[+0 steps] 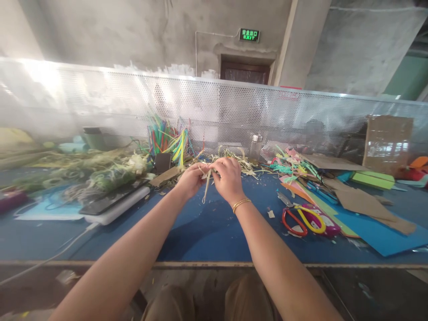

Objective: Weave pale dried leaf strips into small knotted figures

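A thin, pale yellow-green, flexible strip (206,187) is at the centre of the frame, its loose end hanging down. The left hand (192,179) and the right hand (228,177) pinch it closely between fingertips. Below lies a smooth blue tabletop (210,234); at centre left, a tangled, stringy greenish pile (112,174); at lower right, scissors with red and yellow looped handles (312,217).

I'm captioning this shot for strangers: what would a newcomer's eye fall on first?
Probably the bare left hand and right hand, meeting over the blue tabletop at centre with a thin, pale strip dangling between them. Next, perhaps the scissors with red and yellow handles, lying to the right, and the upright bunch of multicoloured strips behind the left hand. The green-lit EXIT sign high on the grey wall stands out.
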The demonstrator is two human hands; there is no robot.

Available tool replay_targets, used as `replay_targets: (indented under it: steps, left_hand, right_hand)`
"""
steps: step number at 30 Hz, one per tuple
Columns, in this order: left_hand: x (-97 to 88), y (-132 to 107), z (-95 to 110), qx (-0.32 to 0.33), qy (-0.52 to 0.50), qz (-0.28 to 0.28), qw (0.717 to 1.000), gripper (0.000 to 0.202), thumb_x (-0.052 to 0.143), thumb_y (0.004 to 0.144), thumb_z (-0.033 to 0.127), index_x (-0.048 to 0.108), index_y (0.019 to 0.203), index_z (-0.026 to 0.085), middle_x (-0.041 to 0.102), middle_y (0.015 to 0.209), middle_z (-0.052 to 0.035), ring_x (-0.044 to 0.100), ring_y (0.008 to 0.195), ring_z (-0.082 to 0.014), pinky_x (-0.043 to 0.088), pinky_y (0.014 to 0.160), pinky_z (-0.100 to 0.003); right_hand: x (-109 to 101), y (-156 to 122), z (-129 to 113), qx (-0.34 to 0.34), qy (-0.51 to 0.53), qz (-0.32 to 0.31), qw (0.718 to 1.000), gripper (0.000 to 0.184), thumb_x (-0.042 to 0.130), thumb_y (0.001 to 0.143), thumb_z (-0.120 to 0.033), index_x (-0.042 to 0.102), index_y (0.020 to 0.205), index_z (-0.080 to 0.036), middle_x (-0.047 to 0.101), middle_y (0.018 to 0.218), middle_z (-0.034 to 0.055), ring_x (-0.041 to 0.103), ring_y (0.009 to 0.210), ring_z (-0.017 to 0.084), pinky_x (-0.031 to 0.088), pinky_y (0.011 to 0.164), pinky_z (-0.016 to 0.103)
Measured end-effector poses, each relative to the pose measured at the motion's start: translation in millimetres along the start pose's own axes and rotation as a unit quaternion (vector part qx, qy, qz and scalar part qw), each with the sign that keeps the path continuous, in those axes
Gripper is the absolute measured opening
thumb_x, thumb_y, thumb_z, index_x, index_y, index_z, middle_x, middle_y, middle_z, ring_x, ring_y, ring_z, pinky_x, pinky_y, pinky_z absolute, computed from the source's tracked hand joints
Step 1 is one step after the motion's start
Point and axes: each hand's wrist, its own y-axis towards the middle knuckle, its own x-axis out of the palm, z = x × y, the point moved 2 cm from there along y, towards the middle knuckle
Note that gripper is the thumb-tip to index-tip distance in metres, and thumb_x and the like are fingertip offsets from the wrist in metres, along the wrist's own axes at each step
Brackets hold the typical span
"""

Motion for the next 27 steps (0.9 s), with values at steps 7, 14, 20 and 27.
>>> replay_targets:
  steps: [7, 14, 20, 27]
  left_hand:
    - [2.6, 1.3, -4.0, -0.038, -0.064, 0.010, 0.997, 0.013, 0.069, 0.063, 0.016, 0.058, 0.068, 0.017, 0.057, 0.065, 0.0018, 0.051, 0.056, -0.0088, 0.043, 0.053, -0.024]
    - [1.3, 0.7, 2.9, 0.018, 0.006, -0.021, 1.000, 0.019, 0.074, 0.067, 0.029, 0.058, 0.068, 0.018, 0.051, 0.058, 0.0027, 0.043, 0.050, -0.0080, 0.035, 0.048, -0.024]
    - [-4.3, 2.8, 10.2, 0.125, 0.113, -0.012, 0.986, 0.020, 0.075, 0.068, 0.033, 0.062, 0.071, 0.019, 0.052, 0.060, 0.0027, 0.043, 0.053, -0.0082, 0.033, 0.051, -0.023]
    - [-5.9, -0.2, 21.6, 0.149, 0.211, -0.076, 0.963, 0.020, 0.074, 0.069, 0.035, 0.066, 0.071, 0.017, 0.059, 0.068, 0.0002, 0.049, 0.063, -0.0108, 0.037, 0.061, -0.025]
  right_hand:
    - [0.4, -0.6, 0.8, -0.024, -0.016, 0.004, 1.000, 0.010, 0.055, 0.089, -0.026, 0.066, 0.088, -0.028, 0.063, 0.100, 0.0028, 0.046, 0.098, 0.023, 0.032, 0.089, 0.041]
    - [2.5, -0.5, 3.4, 0.019, 0.043, 0.025, 0.999, 0.014, 0.054, 0.090, -0.031, 0.066, 0.084, -0.028, 0.066, 0.099, 0.0012, 0.050, 0.100, 0.021, 0.032, 0.092, 0.039]
    - [4.4, -0.6, 3.9, 0.060, 0.098, 0.082, 0.990, 0.017, 0.053, 0.091, -0.037, 0.063, 0.082, -0.027, 0.069, 0.097, 0.0012, 0.057, 0.098, 0.020, 0.036, 0.093, 0.037]
    - [10.6, -0.5, 11.9, 0.120, 0.109, 0.059, 0.985, 0.015, 0.054, 0.090, -0.035, 0.060, 0.082, -0.024, 0.069, 0.090, 0.0026, 0.060, 0.090, 0.020, 0.037, 0.090, 0.036]
